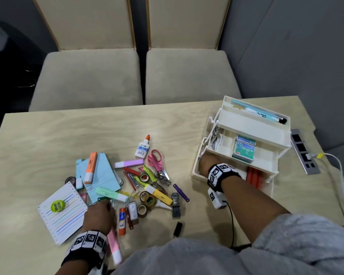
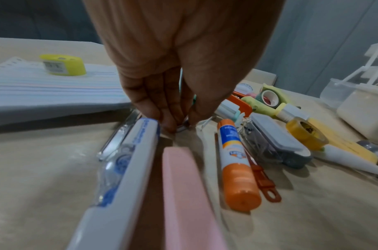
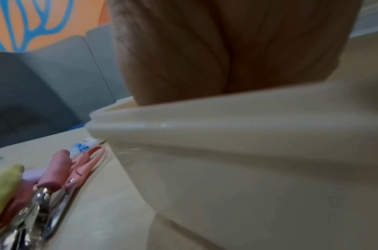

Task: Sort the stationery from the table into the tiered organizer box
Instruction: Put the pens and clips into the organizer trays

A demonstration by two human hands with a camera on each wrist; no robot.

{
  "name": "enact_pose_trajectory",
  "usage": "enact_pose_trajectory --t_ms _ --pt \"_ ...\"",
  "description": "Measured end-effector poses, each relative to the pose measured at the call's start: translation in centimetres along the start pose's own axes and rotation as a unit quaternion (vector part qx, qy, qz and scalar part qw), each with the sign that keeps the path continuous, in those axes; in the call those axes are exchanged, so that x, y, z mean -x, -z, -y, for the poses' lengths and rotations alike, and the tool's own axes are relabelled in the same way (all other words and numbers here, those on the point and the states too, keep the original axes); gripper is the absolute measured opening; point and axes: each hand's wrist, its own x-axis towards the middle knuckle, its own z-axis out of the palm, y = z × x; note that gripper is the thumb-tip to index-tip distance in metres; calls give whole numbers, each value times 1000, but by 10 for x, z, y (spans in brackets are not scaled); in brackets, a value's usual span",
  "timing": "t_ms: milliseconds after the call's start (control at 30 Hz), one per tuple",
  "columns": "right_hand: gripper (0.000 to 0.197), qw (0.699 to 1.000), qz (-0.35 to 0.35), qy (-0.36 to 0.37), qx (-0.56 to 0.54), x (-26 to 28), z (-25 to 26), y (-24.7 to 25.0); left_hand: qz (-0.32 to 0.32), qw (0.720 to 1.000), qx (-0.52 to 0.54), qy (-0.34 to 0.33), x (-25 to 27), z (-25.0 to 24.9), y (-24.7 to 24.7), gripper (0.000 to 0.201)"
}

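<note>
My left hand (image 1: 102, 208) reaches into the stationery pile, and its fingertips (image 2: 173, 125) pinch a small metal clip (image 2: 183, 127) against the table. Around it lie a correction tape pen (image 2: 128, 160), a pink highlighter (image 2: 183, 194) and a glue stick (image 2: 235, 160). My right hand (image 1: 205, 164) is inside the bottom tier of the cream tiered organizer box (image 1: 195, 172), under the middle tray. Its fingers are hidden in both the head view and the right wrist view, behind the box wall (image 3: 226, 135). Red markers (image 1: 254, 175) lie in that tier.
The pile holds a glue bottle (image 1: 143, 149), pink scissors (image 1: 156, 160), an orange highlighter (image 1: 90, 167), tape rolls and a lined notebook (image 1: 68, 221) with a green sharpener (image 1: 58, 205). A power strip (image 1: 304, 153) with a cable lies right of the box. Two chairs stand beyond the table.
</note>
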Motion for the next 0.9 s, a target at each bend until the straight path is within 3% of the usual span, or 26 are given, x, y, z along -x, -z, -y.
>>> enact_pose_trajectory --t_ms 133,333,433,533,700,800,900 --pt "9 998 -29 37 -35 12 -6 10 -13 1000 23 14 1 -1 1 7" --pt "23 980 -159 75 -89 59 -18 12 -21 999 43 -4 4 -4 5 4" --pt "12 955 -241 25 -173 72 -21 28 -19 998 54 -10 4 -4 8 3" --pt "15 914 -305 -37 -263 63 -22 48 -15 998 65 -14 5 -3 8 3" --pt "15 854 -323 -135 -386 29 -18 64 -2 998 60 -27 7 1 11 23" --pt "6 824 -346 -142 -425 22 -15 64 23 998 50 -36 11 9 14 24" --pt "5 819 -374 -116 -420 22 -11 60 25 998 48 -29 11 20 10 14"
